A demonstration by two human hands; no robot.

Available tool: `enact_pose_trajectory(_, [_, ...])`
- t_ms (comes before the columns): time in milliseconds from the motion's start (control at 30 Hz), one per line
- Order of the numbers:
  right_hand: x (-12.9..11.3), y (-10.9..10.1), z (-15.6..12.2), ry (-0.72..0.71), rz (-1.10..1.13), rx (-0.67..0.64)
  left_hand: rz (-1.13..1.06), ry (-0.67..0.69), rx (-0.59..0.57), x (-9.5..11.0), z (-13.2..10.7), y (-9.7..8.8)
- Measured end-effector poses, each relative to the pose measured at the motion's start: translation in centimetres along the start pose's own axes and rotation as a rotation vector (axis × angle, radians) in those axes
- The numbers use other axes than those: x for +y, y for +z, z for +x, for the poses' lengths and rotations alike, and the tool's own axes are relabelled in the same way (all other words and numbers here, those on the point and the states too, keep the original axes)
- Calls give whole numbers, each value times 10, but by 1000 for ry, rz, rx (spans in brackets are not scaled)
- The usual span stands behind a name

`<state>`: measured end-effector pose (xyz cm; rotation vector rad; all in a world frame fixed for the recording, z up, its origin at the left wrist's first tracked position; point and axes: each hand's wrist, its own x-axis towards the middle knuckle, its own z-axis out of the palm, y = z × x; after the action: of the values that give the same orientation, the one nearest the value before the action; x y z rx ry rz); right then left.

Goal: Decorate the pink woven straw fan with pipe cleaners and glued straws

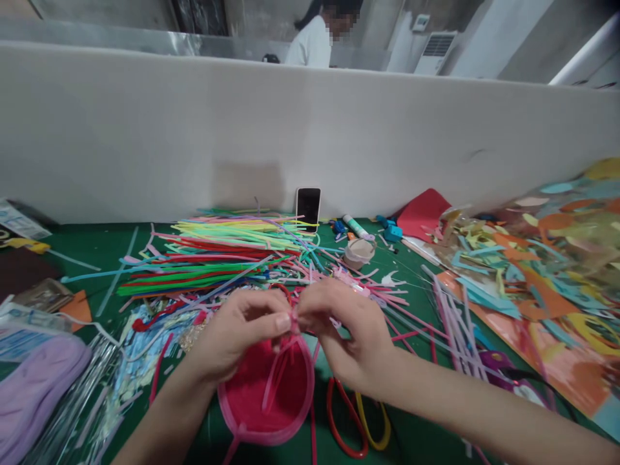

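Observation:
My left hand (242,332) and my right hand (346,332) meet above the green table (97,248), fingertips pinched together on a pink pipe cleaner (283,374). That pipe cleaner bends into a loop edging a dark pink felt piece (252,400), which hangs under my fingers. Its loose ends trail down across the felt. Below my right wrist lie a red loop (339,420) and a yellow loop (375,426) on the table.
A pile of coloured pipe cleaners (217,258) spreads behind my hands. A phone (309,208) leans on the white partition (310,129), beside a tape roll (359,252) and glue stick (356,226). Paper scraps (533,271) cover the right. A person (314,39) stands beyond the partition.

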<state>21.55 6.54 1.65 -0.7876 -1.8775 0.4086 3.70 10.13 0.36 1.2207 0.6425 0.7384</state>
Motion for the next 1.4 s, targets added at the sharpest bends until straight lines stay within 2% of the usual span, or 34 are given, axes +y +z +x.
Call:
enact_pose_trajectory(67, [-2, -5, 2, -195, -86, -38, -342, -289, -125, -2, -1, 0])
enact_pose_trajectory(133, [-3, -12, 4, -437, -223, -97, -507, -454, -186, -6, -2, 1])
enact_pose_trajectory(267, [1, -26, 11, -879, -494, -170, -524, -563, -279, -10, -3, 6])
enact_pose_trajectory(333, [3, -30, 11, -937, -544, -169, -498, -577, -291, -9, -2, 7])
enact_pose_trajectory(400, [5, -30, 7, -806, -503, -170, -453, -529, -228, -6, -1, 5])
enact_pose_trajectory(467, [6, -26, 0, -548, -421, -161, -394, -456, -152, -2, 0, 1])
enact_pose_trajectory(500, [7, -23, -3, -432, -375, -142, -363, -429, -132, -1, 0, -1])
enact_pose_trajectory(567, [8, -16, -11, -295, -291, -91, -305, -389, -133, 2, 0, -4])
enact_pose_trajectory(733, [8, 1, -22, -139, -139, 75, -113, -289, -122, 5, -2, -6])
enact_pose_trajectory(933, [9, 14, -27, 94, 8, 211, 245, -36, 28, 13, -3, -2])
enact_pose_trajectory(1067, [8, 15, -27, 224, 123, 186, 440, 18, 95, 19, -5, 0])
enact_pose_trajectory(1167, [9, 11, -26, 317, 210, 147, 514, 6, 81, 21, -6, 1])
enact_pose_trajectory(1400, [13, 2, -20, 231, 101, 24, 472, -49, 74, 17, -3, 5])
